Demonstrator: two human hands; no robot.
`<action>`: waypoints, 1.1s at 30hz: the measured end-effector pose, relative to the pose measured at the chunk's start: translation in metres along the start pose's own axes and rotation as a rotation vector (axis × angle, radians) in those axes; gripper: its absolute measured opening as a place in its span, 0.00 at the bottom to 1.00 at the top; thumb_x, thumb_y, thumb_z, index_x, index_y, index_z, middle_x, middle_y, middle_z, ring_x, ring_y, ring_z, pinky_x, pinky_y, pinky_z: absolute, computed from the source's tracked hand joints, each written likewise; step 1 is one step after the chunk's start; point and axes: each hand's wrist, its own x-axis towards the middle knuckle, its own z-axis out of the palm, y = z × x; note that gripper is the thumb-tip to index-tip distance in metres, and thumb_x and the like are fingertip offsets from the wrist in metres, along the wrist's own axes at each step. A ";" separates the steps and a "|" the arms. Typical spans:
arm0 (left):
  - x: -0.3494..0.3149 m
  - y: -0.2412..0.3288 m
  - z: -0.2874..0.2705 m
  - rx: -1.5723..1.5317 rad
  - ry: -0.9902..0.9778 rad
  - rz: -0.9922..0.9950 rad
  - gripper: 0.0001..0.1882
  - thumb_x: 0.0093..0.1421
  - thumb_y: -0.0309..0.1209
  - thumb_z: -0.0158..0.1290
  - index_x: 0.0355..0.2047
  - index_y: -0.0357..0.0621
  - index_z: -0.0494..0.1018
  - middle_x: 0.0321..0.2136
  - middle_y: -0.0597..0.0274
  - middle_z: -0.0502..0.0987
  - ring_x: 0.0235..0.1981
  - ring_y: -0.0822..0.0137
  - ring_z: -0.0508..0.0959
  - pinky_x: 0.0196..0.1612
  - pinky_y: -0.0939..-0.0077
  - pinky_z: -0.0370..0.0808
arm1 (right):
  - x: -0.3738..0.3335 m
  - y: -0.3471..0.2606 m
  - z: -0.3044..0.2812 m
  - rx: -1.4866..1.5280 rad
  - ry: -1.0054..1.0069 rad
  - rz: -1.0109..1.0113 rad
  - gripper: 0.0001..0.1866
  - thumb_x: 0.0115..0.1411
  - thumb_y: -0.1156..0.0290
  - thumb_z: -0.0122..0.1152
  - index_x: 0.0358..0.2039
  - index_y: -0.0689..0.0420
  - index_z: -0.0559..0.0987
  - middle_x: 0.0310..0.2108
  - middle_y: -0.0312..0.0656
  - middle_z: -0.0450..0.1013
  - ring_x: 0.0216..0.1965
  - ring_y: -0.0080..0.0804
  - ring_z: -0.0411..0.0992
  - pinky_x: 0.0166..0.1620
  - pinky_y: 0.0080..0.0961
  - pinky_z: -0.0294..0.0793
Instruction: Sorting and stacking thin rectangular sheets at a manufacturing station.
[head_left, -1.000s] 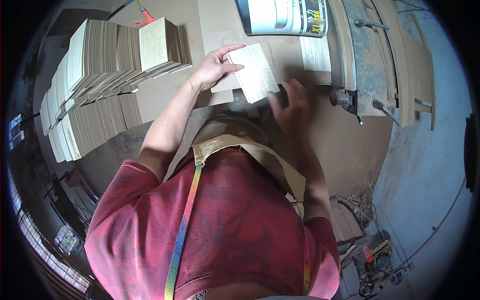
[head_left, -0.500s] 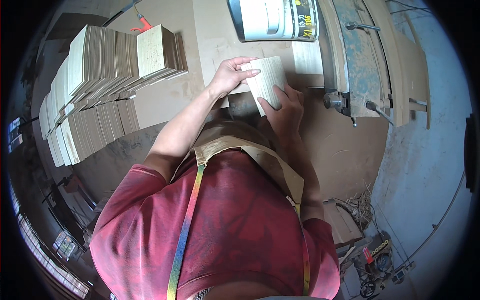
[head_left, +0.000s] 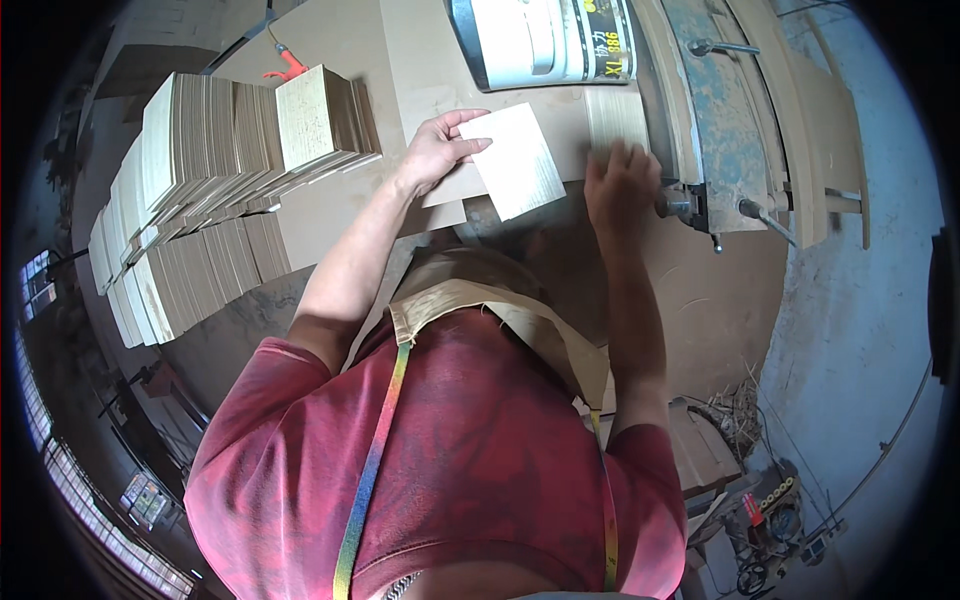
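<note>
Two hands work apart on the counter (head_left: 340, 215): the left hand (head_left: 432, 150) grips a pale square panel (head_left: 518, 160), the right hand (head_left: 622, 180) presses flat on another panel (head_left: 612, 118).

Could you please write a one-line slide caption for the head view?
Left hand holds a pale square board; right hand presses another board flat beside stacked boards.

Half a second ago both hands were together on the pale square wood panel (head_left: 518, 160); now only the left hand (head_left: 432, 150) holds it, by its left edge. The right hand (head_left: 620, 185) has moved off to the right and lies flat on a second pale panel (head_left: 615, 118) beside the machine's blue metal frame (head_left: 712, 120).
</note>
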 end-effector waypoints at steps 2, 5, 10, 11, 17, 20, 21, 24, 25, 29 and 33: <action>-0.001 -0.001 0.004 0.016 0.028 -0.030 0.19 0.68 0.19 0.69 0.59 0.34 0.83 0.40 0.60 0.88 0.30 0.76 0.83 0.34 0.86 0.82 | 0.020 -0.005 0.025 -0.084 0.045 -0.028 0.29 0.64 0.60 0.75 0.62 0.58 0.81 0.53 0.53 0.77 0.56 0.59 0.74 0.56 0.51 0.80; 0.001 0.004 0.023 0.170 0.121 -0.016 0.18 0.68 0.21 0.69 0.57 0.34 0.83 0.39 0.60 0.87 0.30 0.77 0.82 0.35 0.87 0.81 | 0.045 -0.012 0.036 0.024 0.105 -0.018 0.30 0.63 0.59 0.76 0.62 0.58 0.81 0.54 0.54 0.77 0.56 0.59 0.74 0.56 0.52 0.80; 0.008 0.002 0.035 0.327 0.180 0.042 0.15 0.69 0.22 0.69 0.54 0.33 0.83 0.38 0.60 0.86 0.30 0.76 0.83 0.36 0.86 0.82 | 0.000 -0.052 -0.002 0.252 0.093 -0.170 0.30 0.59 0.59 0.79 0.60 0.58 0.84 0.56 0.55 0.75 0.52 0.58 0.73 0.57 0.52 0.79; 0.004 -0.002 0.037 0.338 0.155 0.055 0.14 0.69 0.21 0.69 0.54 0.33 0.83 0.38 0.60 0.86 0.31 0.75 0.83 0.36 0.86 0.82 | -0.016 -0.067 -0.015 0.347 0.016 -0.164 0.30 0.58 0.58 0.80 0.59 0.57 0.85 0.57 0.55 0.75 0.53 0.58 0.73 0.57 0.52 0.79; -0.002 -0.001 0.017 0.148 0.127 -0.026 0.13 0.70 0.21 0.68 0.53 0.34 0.83 0.37 0.60 0.86 0.30 0.74 0.83 0.36 0.85 0.83 | -0.044 -0.022 -0.016 0.226 0.011 -0.059 0.27 0.57 0.65 0.79 0.57 0.56 0.85 0.57 0.54 0.75 0.57 0.59 0.71 0.58 0.52 0.78; -0.012 0.006 0.013 -0.043 0.061 -0.049 0.13 0.70 0.22 0.69 0.53 0.34 0.83 0.36 0.61 0.86 0.29 0.76 0.81 0.34 0.86 0.80 | -0.021 0.004 0.000 0.038 0.052 -0.047 0.24 0.62 0.63 0.75 0.58 0.57 0.85 0.59 0.56 0.75 0.56 0.60 0.73 0.57 0.52 0.80; -0.015 0.010 0.012 -0.138 0.024 -0.058 0.13 0.69 0.23 0.69 0.52 0.34 0.84 0.36 0.62 0.85 0.28 0.77 0.81 0.34 0.87 0.79 | -0.005 0.009 0.012 0.037 0.061 -0.068 0.25 0.63 0.62 0.75 0.58 0.58 0.85 0.60 0.57 0.75 0.56 0.60 0.74 0.56 0.51 0.81; -0.011 0.010 0.021 -0.171 -0.022 -0.075 0.13 0.70 0.23 0.69 0.52 0.33 0.84 0.35 0.62 0.85 0.28 0.77 0.80 0.33 0.87 0.78 | 0.045 0.014 0.050 0.083 0.189 -0.096 0.27 0.64 0.61 0.75 0.61 0.58 0.83 0.61 0.58 0.75 0.55 0.60 0.75 0.55 0.50 0.83; -0.009 0.006 0.020 -0.134 0.024 -0.061 0.12 0.70 0.23 0.68 0.52 0.33 0.84 0.36 0.61 0.85 0.28 0.77 0.80 0.33 0.87 0.79 | 0.050 0.003 0.047 0.095 0.190 -0.107 0.27 0.64 0.61 0.75 0.61 0.58 0.83 0.61 0.58 0.75 0.55 0.60 0.75 0.55 0.50 0.83; 0.005 0.000 0.030 -0.005 0.106 -0.024 0.11 0.71 0.22 0.67 0.51 0.32 0.84 0.36 0.60 0.86 0.28 0.75 0.82 0.34 0.85 0.81 | 0.008 -0.062 -0.004 0.358 0.055 -0.167 0.31 0.60 0.59 0.79 0.62 0.55 0.84 0.60 0.59 0.75 0.55 0.60 0.74 0.57 0.55 0.79; 0.007 0.005 0.046 0.236 0.111 0.003 0.09 0.72 0.23 0.66 0.50 0.32 0.84 0.36 0.60 0.86 0.29 0.72 0.84 0.37 0.83 0.85 | -0.040 -0.056 -0.021 0.340 -0.065 -0.099 0.31 0.61 0.56 0.77 0.63 0.54 0.84 0.61 0.59 0.73 0.56 0.61 0.73 0.60 0.54 0.77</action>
